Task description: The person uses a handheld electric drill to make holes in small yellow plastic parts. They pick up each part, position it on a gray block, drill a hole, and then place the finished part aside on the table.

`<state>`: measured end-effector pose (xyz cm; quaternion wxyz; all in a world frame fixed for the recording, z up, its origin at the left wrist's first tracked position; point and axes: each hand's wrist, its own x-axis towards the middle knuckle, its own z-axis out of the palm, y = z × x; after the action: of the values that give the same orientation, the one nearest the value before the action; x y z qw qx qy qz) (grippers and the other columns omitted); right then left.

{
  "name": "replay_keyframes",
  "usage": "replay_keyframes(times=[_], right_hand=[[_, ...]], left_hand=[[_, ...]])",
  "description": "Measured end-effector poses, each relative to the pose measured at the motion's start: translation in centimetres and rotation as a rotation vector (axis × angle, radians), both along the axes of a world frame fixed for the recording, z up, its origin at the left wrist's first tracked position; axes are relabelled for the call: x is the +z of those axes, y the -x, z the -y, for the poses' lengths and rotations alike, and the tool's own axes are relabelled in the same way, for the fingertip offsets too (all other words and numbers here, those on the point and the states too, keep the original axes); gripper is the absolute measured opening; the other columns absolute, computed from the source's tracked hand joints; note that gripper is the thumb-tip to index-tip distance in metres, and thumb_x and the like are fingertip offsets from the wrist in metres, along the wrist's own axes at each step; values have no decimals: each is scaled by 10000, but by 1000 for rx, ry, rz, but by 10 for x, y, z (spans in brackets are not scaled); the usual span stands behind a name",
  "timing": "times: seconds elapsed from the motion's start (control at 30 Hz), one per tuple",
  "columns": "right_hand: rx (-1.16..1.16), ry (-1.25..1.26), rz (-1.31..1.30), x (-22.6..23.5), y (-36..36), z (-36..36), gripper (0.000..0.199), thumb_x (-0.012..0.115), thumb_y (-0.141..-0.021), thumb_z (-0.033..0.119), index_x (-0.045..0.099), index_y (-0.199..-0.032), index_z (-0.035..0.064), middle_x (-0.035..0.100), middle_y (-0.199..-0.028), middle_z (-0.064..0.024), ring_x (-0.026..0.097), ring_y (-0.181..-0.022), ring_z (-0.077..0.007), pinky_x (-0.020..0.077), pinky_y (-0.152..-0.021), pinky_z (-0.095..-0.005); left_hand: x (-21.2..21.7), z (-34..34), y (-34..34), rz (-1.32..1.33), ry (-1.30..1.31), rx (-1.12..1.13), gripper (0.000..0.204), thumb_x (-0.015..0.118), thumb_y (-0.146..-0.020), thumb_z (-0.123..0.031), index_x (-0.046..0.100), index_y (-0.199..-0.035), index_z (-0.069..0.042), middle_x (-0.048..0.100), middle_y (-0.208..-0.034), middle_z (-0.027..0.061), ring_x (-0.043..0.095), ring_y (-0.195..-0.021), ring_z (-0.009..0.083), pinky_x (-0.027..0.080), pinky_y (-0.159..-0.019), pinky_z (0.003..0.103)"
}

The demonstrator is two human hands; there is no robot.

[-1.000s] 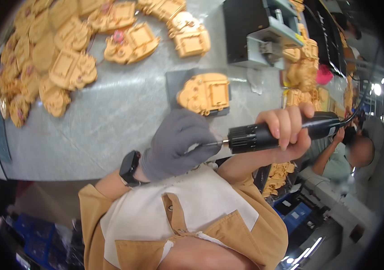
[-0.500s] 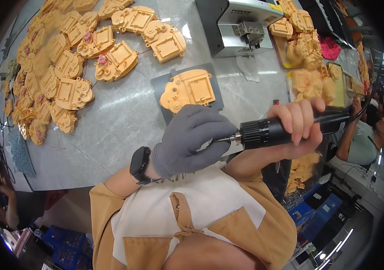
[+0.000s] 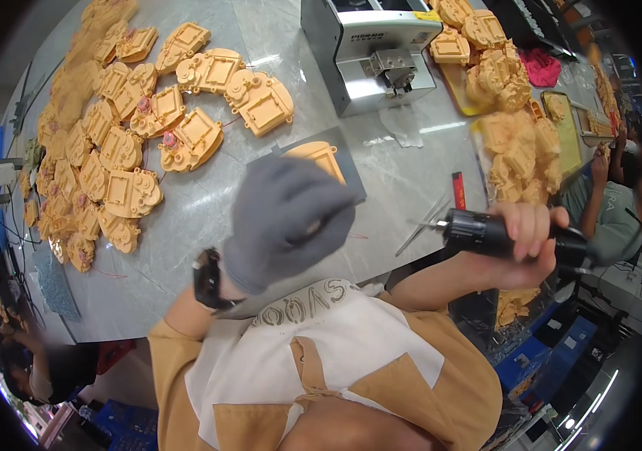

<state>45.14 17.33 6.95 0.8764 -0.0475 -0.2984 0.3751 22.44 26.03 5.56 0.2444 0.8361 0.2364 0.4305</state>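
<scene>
My right hand [image 3: 535,233] is wrapped round a black electric screwdriver [image 3: 475,230], its bit pointing left over the table's front edge. My left hand [image 3: 287,218], in a grey glove, hangs in front of a dark square pad [image 3: 352,179]. Its fingers are curled together and somewhat blurred; what they hold, if anything, cannot be made out. An orange plastic housing [image 3: 322,157] lies on the pad, mostly hidden behind the glove. The screwdriver is apart from both the housing and my left hand.
Many orange housings [image 3: 261,105] spread over the left of the table, some with red wires. A boxy machine [image 3: 370,37] stands at the back. Orange parts [image 3: 512,154] heap up at right, near a pink cloth [image 3: 540,69]. A red-handled tool [image 3: 458,189] and tweezers [image 3: 422,225] lie near the screwdriver. A co-worker [image 3: 610,199] sits at right.
My hands have moved apart. The screwdriver has drawn off to the right, away from the gloved fingers, and my left hand has shifted left, covering more of the housing. The view has tilted slightly.
</scene>
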Motion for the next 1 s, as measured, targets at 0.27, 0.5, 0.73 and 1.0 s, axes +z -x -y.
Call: replay_keyframes(times=[0.27,0.5,0.73,1.0], right_hand=[[-382,200,443,12,6,-55,443,478,-738,55,373,-1169,65,444,-630,-59,448,-504,-173,427,-608,-374],[-447,257,499,13,-2,-121,338,562,-727,-51,412,-1031,-41,543,-579,-75,519,-484,-133,474,-575,-300],[-637,498,725,11,25,-156,318,575,-713,-59,463,-1009,-35,498,-608,-19,480,-458,-106,403,-477,-222],[-407,469,811,4,18,-134,392,560,-693,-113,418,-1050,-33,526,-605,-76,511,-496,-175,457,-581,-328]], left_hand=[[62,-156,-72,-596,-231,309,203,621,-738,-288,688,-862,-141,607,-805,92,588,-789,264,478,-721,369],[38,-55,14,-42,-137,207,237,647,-724,-28,654,-958,-67,626,-968,97,568,-984,242,446,-857,332],[-56,0,29,60,358,307,204,639,-730,-7,648,-931,-36,616,-993,111,554,-1003,269,444,-864,346],[-68,2,39,175,391,243,138,654,-720,-8,630,-855,-29,623,-921,93,567,-943,249,454,-818,335]])
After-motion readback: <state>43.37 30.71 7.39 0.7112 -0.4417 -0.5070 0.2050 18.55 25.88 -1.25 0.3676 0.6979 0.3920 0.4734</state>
